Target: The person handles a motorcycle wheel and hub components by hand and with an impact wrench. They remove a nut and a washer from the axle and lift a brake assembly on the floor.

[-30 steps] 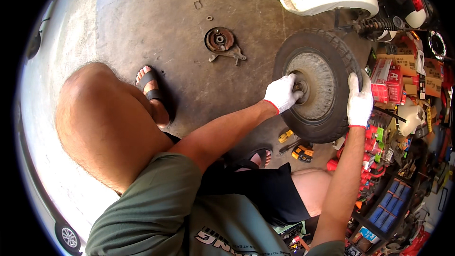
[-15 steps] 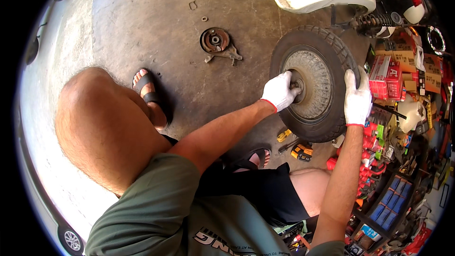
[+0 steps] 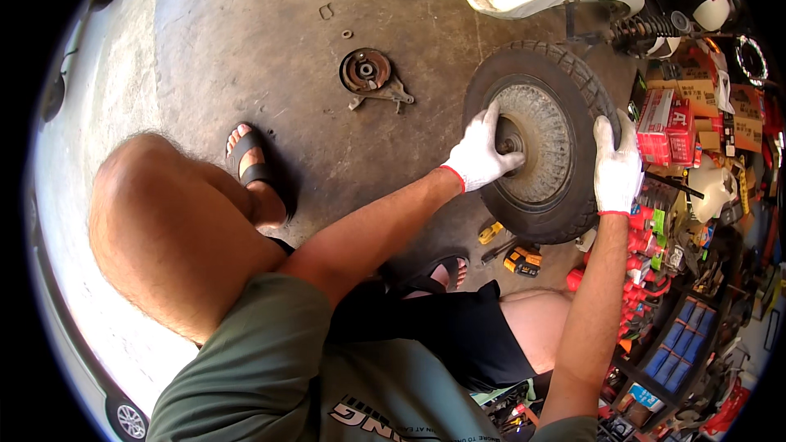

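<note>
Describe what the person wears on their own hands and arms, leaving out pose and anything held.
Both the left hand and right hand wear white knitted work gloves with thin red cuff edging. The forearms are bare; olive-green short sleeves cover the shoulders.

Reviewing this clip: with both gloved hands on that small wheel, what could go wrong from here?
The left hand has fingers at the hub of the wheel; they might get pinched if the wheel shifts. The right hand grips only the tyre's edge, so the wheel might tip. The person squats in open sandals near it, and loose small tools lie by the feet, a possible toe and trip hazard.
</note>
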The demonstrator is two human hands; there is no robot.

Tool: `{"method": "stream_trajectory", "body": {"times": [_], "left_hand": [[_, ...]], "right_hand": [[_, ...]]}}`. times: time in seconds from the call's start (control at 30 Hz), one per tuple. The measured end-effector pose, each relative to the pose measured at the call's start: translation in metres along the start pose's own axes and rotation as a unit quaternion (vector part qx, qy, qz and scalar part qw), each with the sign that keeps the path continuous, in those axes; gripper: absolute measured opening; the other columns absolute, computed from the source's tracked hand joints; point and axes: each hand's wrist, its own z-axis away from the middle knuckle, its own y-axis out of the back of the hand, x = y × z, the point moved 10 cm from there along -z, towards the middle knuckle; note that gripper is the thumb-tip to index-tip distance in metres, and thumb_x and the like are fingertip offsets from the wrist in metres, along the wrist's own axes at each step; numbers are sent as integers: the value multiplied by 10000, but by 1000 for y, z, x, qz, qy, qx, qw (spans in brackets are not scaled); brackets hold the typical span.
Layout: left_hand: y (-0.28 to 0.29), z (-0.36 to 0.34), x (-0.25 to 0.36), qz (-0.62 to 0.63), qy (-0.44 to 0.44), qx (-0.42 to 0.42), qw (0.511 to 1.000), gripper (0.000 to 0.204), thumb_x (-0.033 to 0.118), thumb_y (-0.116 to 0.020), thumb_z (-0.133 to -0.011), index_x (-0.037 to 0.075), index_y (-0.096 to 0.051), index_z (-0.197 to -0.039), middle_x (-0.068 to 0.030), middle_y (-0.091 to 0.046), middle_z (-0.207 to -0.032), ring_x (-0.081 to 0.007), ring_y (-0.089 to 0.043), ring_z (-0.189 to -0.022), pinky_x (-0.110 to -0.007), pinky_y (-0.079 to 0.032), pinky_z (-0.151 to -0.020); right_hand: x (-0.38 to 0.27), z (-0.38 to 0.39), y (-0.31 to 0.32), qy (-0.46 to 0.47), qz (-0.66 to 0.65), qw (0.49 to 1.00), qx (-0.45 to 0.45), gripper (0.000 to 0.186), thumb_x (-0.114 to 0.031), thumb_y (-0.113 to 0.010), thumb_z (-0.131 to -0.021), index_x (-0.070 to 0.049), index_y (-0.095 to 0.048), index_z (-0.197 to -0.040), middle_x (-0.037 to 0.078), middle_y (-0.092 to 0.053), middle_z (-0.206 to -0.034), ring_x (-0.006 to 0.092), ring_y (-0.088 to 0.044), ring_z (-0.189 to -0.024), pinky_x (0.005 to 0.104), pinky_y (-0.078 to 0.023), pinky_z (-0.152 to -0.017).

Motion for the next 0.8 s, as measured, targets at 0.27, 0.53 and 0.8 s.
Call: {"method": "stream_trajectory", "body": {"times": [0.27,0.53,0.8], "left_hand": [[-11,-3,7,-30,57,-70,995,1353,497,-894,-685,-28,-64,-1616,-350,-280,-1585,-442,-365,-1471,-423,-340,-1217],[-2,2,13,-16,63,-64,996,1251,469,-896,-665,-2,-200,-1591,-328,-410,-1509,-414,-485,-1385,-415,-430,-1150],[11,7,-2,-51,-2,-27,998,992,405,-828,-797,-1,-310,-1538,-302,-475,-1455,-399,-571,-1289,-435,-486,-1065]], "right_hand": [[3,-3,-2,7,-1,1000,6,588,-427,-679,-970,-1,-595,-1366,269,-656,-1283,401,-628,-1203,442,-482,-1030],[-12,2,-4,84,-7,995,-61,742,-282,-796,-866,-29,-470,-1482,251,-554,-1413,389,-549,-1303,426,-446,-1094],[-10,3,-7,77,-12,996,-43,751,-274,-806,-850,-31,-471,-1477,249,-568,-1396,392,-559,-1293,437,-455,-1087]]}}
